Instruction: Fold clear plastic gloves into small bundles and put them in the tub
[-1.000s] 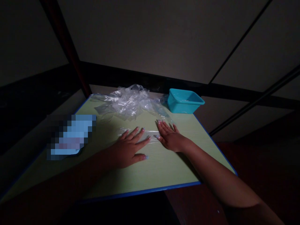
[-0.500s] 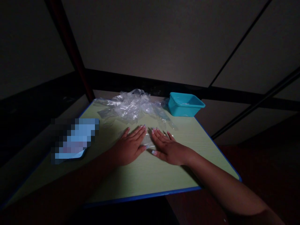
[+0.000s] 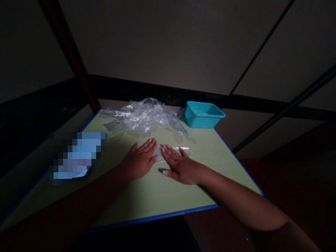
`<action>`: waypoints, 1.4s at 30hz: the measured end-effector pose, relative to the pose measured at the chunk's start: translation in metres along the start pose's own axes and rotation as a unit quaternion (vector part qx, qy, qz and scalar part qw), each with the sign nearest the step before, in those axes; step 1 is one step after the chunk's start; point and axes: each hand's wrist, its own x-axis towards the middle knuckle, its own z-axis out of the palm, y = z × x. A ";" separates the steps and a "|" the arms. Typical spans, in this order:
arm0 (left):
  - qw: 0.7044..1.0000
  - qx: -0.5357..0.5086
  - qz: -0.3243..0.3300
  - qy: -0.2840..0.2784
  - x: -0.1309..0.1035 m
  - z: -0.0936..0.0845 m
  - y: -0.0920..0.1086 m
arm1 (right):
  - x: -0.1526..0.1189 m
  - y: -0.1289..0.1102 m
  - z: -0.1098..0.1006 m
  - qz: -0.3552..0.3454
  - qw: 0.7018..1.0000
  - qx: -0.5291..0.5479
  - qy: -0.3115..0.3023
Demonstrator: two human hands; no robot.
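Head view: flat, clear, glossy plastic strip (image 3: 186, 152) on the pale green, blue-edged table (image 3: 157, 199), near the middle of the top, partly hidden beneath the right hand (image 3: 182, 168). Right hand open, palm down, fingers extended across the strip, thumb spread toward the left over the table. Left hand (image 3: 140, 161) likewise open and palm down, fingers slanting inward, thumb tip at the strip's left end; pressure from either palm impossible to tell. Beyond both hands, a loose heap of crumpled, transparent plastic (image 3: 143, 119), with thin pieces trailing rightward. Beside the heap, at the far right corner, a turquoise, rectangular plastic bin (image 3: 203, 121), open at the top. Near the left edge, well apart from the strip, a flat, light-blue, pixelated object (image 3: 85, 150) with a dark rim. Behind the table, dim greyish panels (image 3: 157, 45) with black bands; at lower right, dark reddish floor (image 3: 283, 185).
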 end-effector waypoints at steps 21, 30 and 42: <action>0.998 0.008 -0.055 0.007 -0.003 -0.003 0.003 | 0.004 0.016 -0.006 0.189 0.975 -0.058 0.102; 0.991 -0.011 0.114 0.066 -0.004 -0.019 0.009 | 0.020 0.022 0.007 0.020 0.994 -0.043 0.102; 0.985 -0.069 0.122 -0.102 -0.012 -0.017 0.017 | 0.019 0.021 0.002 0.021 0.997 -0.020 0.069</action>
